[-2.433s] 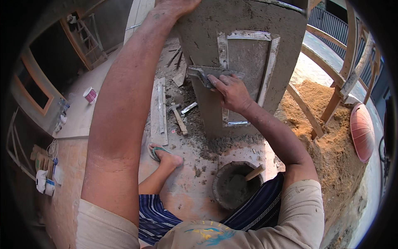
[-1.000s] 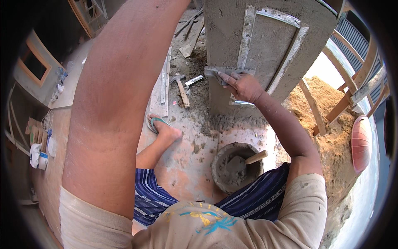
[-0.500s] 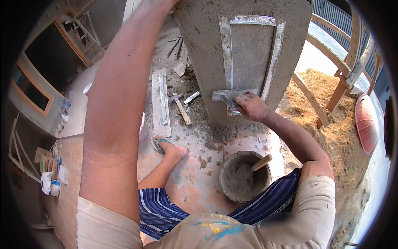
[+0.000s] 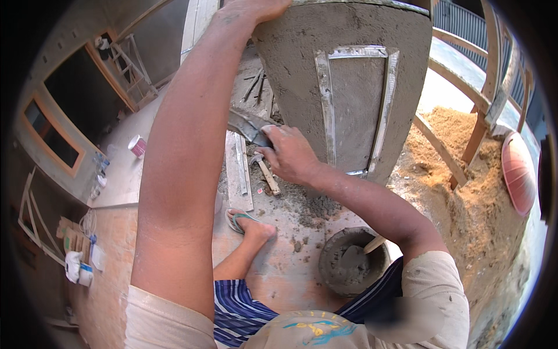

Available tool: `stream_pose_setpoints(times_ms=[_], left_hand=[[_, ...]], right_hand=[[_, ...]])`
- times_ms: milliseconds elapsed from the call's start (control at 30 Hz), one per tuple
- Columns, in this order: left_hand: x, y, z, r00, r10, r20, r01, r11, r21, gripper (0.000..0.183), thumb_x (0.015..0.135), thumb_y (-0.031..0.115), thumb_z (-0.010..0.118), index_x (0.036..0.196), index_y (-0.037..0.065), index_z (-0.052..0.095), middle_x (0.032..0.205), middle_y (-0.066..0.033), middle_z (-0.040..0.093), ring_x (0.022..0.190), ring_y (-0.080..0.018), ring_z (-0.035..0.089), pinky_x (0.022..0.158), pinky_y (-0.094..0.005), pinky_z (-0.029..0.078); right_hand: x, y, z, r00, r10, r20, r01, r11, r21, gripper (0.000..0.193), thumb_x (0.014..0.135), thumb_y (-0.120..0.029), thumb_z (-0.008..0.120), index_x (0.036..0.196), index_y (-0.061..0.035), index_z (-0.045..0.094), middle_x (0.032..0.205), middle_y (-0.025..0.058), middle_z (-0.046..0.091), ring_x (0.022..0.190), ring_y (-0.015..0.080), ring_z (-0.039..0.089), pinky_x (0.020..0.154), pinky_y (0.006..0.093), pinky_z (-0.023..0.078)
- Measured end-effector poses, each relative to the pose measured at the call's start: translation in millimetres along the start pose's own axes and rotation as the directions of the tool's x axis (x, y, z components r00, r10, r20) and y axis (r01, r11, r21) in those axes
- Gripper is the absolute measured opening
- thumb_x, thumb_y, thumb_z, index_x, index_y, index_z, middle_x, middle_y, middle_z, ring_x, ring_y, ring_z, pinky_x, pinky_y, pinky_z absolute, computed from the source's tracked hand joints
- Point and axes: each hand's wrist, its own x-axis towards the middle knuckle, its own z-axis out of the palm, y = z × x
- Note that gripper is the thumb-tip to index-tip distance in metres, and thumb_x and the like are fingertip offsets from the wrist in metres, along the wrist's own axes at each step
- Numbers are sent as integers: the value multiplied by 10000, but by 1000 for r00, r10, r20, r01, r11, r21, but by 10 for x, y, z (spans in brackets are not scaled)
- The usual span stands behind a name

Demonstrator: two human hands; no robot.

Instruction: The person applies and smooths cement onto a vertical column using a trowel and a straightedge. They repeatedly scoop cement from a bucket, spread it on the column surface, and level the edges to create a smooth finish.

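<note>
In front of me stands a cement-plastered pillar [image 4: 296, 64], with a pale raised frame [image 4: 323, 87] set round a recessed panel. My left hand [image 4: 264, 8] lies at the pillar's top left edge; its fingers are mostly cut off by the picture's upper rim. A flat metal plastering trowel [image 4: 246, 124] is gripped in my right hand [image 4: 292, 155], off the pillar's left side and partly behind my left forearm. Below my right arm sits a round black bucket [image 4: 328, 264] of grey mortar, with a wooden-handled tool [image 4: 374, 244] standing in it.
A hammer [image 4: 266, 175] and a long board [image 4: 240, 195] lie on the floor left of the pillar, among mortar crumbs. To the right are a sand heap [image 4: 447, 136], timber railings [image 4: 456, 78] and a pink dome-shaped thing [image 4: 518, 174]. A bucket [image 4: 137, 145] stands further left.
My right hand has lifted the trowel off the framed panel's lower part and swung it left, past the pillar's edge. The view has shifted, so more of the pillar's top and my left hand show.
</note>
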Motion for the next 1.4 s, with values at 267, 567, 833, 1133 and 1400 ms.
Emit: stream_pose_setpoints(times_ms=[267, 567, 833, 1133, 1400], left_hand=[[48, 15, 46, 997, 77, -5, -77, 994, 74, 803, 1080, 590, 281, 1180, -75, 720, 1263, -335, 663, 1288, -469, 582, 1122, -501, 423], [-12, -159, 135, 991, 59, -117, -49, 995, 88, 814, 1061, 640, 289, 1095, -20, 764, 1191, -347, 679, 1214, -496, 612, 1065, -531, 446], [-47, -83, 203, 969, 140, -202, -108, 981, 160, 812, 1066, 636, 274, 1082, -7, 770, 1201, -317, 690, 1204, -499, 614, 1073, -538, 440], [-277, 5, 138, 966, 144, -215, -120, 985, 120, 786, 1069, 622, 287, 1052, 14, 784, 1140, -318, 704, 1179, -485, 632, 1059, -540, 444], [-72, -87, 249, 972, 76, -222, -40, 986, 163, 759, 1074, 605, 302, 1051, 17, 781, 1151, -299, 708, 1152, -490, 642, 1028, -550, 469]], right_hand=[[-468, -261, 1001, 666, 655, -357, -181, 606, 775, 254, 911, -96, 671, 1138, 6, 620, 911, 74, 650, 827, 136, 583, 745, 341, 500], [-791, 654, 1450, -55, 972, -227, 171, 233, 957, 148, 866, -16, 671, 939, -51, 548, 817, 27, 607, 663, 123, 544, 616, 288, 444], [-860, 1111, 1630, -30, 997, 70, 443, -50, 895, 124, 832, 16, 600, 917, -44, 533, 771, 85, 579, 607, 209, 561, 565, 374, 504], [-635, 1071, 1644, 97, 993, -67, 478, 12, 878, 167, 806, 37, 614, 906, -50, 513, 761, 94, 582, 594, 208, 563, 563, 358, 487], [74, 450, 969, 144, 958, -246, 382, 176, 907, 152, 820, 34, 616, 930, -29, 533, 755, 95, 597, 577, 197, 564, 553, 348, 473]])
